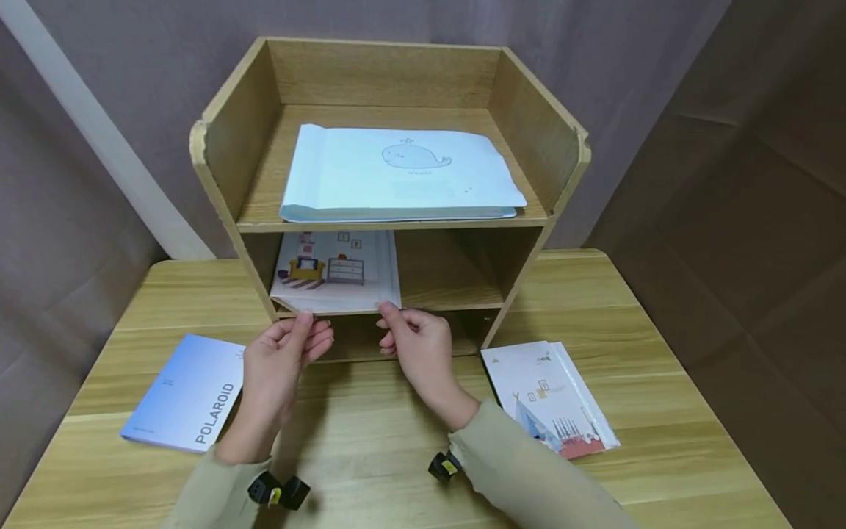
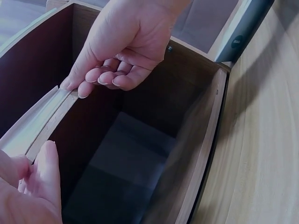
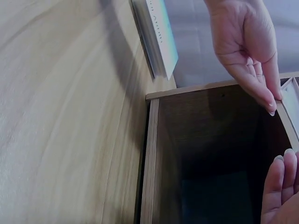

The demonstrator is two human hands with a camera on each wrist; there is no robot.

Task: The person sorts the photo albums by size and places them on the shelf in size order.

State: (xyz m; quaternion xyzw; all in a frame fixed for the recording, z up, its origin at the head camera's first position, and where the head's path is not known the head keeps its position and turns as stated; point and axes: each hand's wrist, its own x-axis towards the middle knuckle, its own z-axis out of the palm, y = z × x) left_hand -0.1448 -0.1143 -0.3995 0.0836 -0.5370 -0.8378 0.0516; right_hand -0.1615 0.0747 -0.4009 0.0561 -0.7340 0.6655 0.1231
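Observation:
An album with a printed room scene (image 1: pixel 344 275) lies flat on the middle level of a wooden shelf unit (image 1: pixel 390 73), toward its left side. My left hand (image 1: pixel 280 356) is at the album's front left corner, with its thumb touching the edge and its other fingers loosely bent below. Near the front right corner, my right hand (image 1: pixel 423 353) has its thumb on the front edge. In the left wrist view, the album (image 2: pixel 35 119) sits along the board's edge, and the left hand's fingers (image 2: pixel 124 77) hang in front of the lower compartment, wrapped round nothing.
A thick album with a whale drawing (image 1: pixel 403 176) lies on the top level. On the table (image 1: pixel 370 455), a blue POLAROID album (image 1: pixel 188 393) lies left of the unit and an illustrated album (image 1: pixel 548 397) lies to its right. Curtains (image 1: pixel 396 18) hang behind.

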